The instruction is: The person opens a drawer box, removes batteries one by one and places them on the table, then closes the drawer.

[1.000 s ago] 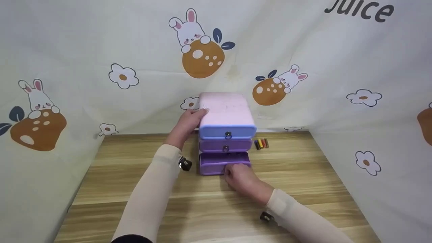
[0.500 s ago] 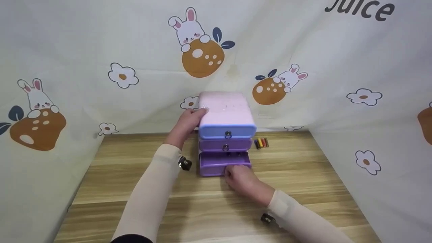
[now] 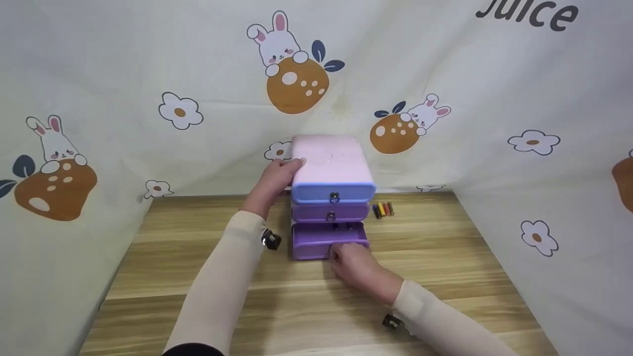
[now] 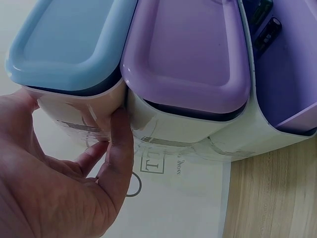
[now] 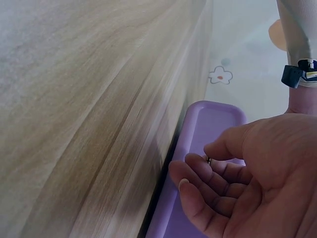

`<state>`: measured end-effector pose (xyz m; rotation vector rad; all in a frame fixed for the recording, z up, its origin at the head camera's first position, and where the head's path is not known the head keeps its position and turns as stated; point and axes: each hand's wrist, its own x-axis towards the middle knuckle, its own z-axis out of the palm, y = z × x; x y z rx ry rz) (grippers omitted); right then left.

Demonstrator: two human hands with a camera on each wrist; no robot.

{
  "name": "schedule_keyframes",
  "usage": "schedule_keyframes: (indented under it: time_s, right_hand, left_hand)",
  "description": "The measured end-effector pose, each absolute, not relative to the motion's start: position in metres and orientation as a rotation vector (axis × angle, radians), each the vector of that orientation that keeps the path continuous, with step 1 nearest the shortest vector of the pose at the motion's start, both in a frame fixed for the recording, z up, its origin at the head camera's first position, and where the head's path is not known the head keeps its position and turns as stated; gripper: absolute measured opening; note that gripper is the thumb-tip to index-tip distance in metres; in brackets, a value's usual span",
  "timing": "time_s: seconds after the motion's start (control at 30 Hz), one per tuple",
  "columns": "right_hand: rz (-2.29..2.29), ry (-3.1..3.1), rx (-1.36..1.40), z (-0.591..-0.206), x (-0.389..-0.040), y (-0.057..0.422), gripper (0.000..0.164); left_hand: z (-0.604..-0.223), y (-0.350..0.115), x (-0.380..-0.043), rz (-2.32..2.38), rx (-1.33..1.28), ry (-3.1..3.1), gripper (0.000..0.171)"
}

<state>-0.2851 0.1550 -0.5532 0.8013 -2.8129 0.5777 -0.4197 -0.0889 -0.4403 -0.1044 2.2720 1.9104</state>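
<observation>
A small tabletop drawer cabinet (image 3: 329, 158) with a pink top stands against the back wall cloth. Its blue top drawer (image 3: 316, 194) and purple middle drawer (image 3: 310, 213) are closed, while the purple bottom drawer (image 3: 310, 250) is pulled out. My left hand (image 3: 278, 177) grips the cabinet's left side near the top, the thumb lying on the pink lid. At the bottom drawer's front, my right hand (image 3: 357, 267) pinches its small metal ring pull (image 5: 209, 161), mostly hidden by the fingers. Dark batteries (image 4: 269, 34) lie at the back inside that drawer.
Several batteries (image 3: 384, 210) lie in a row on the wood-grain table (image 3: 425, 267), right of the cabinet. Cloth (image 3: 222, 138) printed with rabbits and flowers surrounds the table at the back and sides.
The right hand has drawn the bottom drawer slightly further out toward the person, so the batteries at its back show more clearly. The left hand has stayed in place.
</observation>
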Motion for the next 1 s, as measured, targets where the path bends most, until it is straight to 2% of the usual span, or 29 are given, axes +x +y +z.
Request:
schedule_keyframes:
  time_s: [1.0]
  right_hand:
    - [0.524,-2.823,0.808,-0.553,-0.273,0.156,0.026]
  left_hand:
    - [-0.442,-0.089,-0.42,1.938,-0.081,2.261,0.078]
